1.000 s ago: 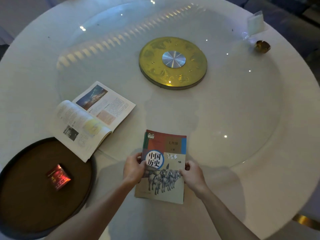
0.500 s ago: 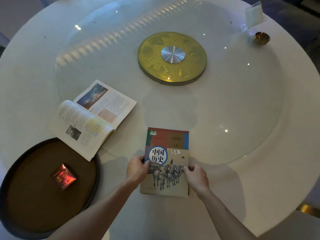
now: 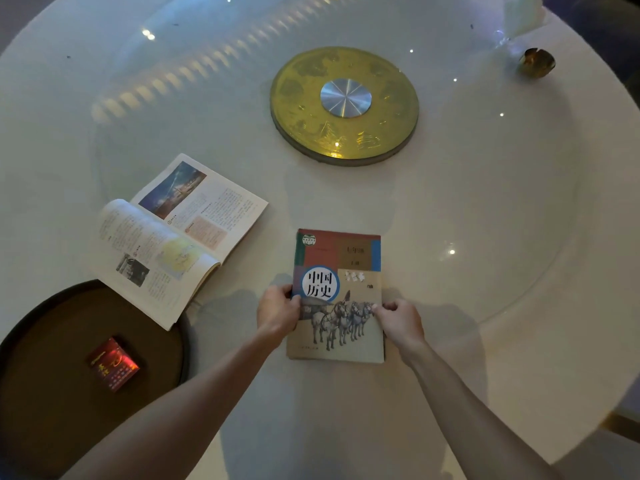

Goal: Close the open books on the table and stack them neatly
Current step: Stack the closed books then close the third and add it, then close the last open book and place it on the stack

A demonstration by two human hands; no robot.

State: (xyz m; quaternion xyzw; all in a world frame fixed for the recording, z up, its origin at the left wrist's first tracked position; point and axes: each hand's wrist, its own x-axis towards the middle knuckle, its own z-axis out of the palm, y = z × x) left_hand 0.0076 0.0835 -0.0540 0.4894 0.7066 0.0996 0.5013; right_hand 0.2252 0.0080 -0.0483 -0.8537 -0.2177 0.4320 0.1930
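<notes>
We count two books: one closed history textbook (image 3: 337, 296) and one open book (image 3: 180, 237). Also one dark round tray (image 3: 41, 393), one red box (image 3: 113, 363), one gold disc (image 3: 344, 105).

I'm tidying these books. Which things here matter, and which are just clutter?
For the job:
closed book, held by left hand and right hand
open book

Lying about:
dark tray
red packet
gold disc
small brass cup

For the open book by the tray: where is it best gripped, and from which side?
Probably the raised left-hand page block of the open book, approached from its left: it arches off the table, leaving room for fingers to fold it right, over the flat page.
</notes>
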